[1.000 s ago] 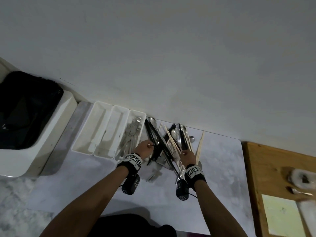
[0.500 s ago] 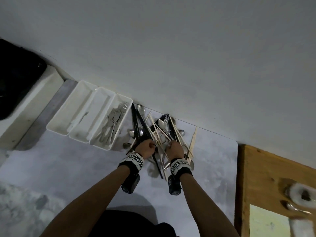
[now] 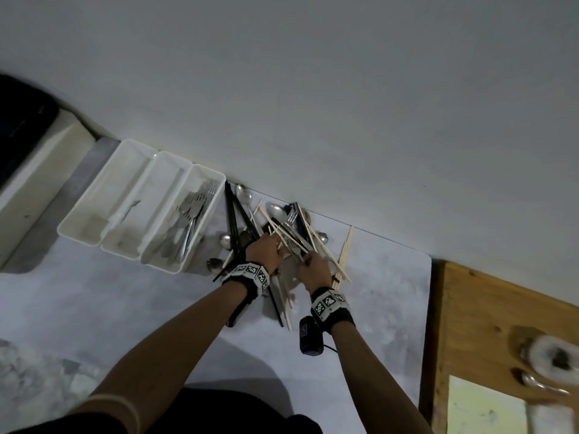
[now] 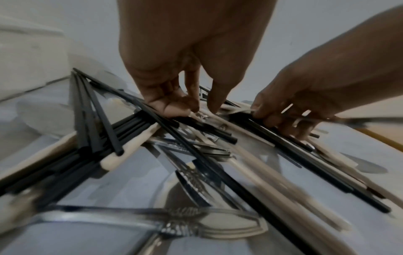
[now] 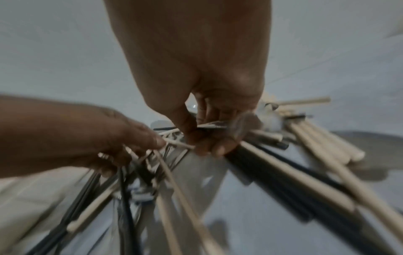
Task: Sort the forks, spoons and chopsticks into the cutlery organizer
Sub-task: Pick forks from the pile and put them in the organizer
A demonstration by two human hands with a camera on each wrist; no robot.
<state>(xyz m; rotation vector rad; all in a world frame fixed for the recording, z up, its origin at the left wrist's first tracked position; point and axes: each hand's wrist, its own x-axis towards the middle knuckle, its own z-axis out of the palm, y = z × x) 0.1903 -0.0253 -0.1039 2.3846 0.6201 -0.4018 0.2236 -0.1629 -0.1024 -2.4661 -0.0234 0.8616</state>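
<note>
- We see both hands down in the cutlery pile [image 3: 275, 233], a tangle of forks, spoons and chopsticks on the grey counter [image 3: 376, 292] against the far wall.
- The left hand [image 3: 262, 250] has its fingers curled onto black chopsticks [image 4: 157, 117]; from the left wrist view the fingertips [image 4: 174, 110] pinch them at the crossing point.
- The right hand [image 3: 316, 267] grips a bundle of black and pale wooden sticks, thumb [image 5: 185, 124] pressed over them, fingers wrapped beneath.
- A light wooden chopstick [image 5: 174, 141] runs between the two hands.
- Left of the pile, just beside it, sits the white organizer [image 3: 94, 211] with three compartments.
- Its right compartment holds forks [image 3: 191, 214]; the middle one holds a single utensil [image 3: 125, 211], too blurred for us to name.
- A few pale chopsticks [image 3: 346, 249] lie at the pile's right edge.
- Far right, a wooden board [image 3: 485, 308].
</note>
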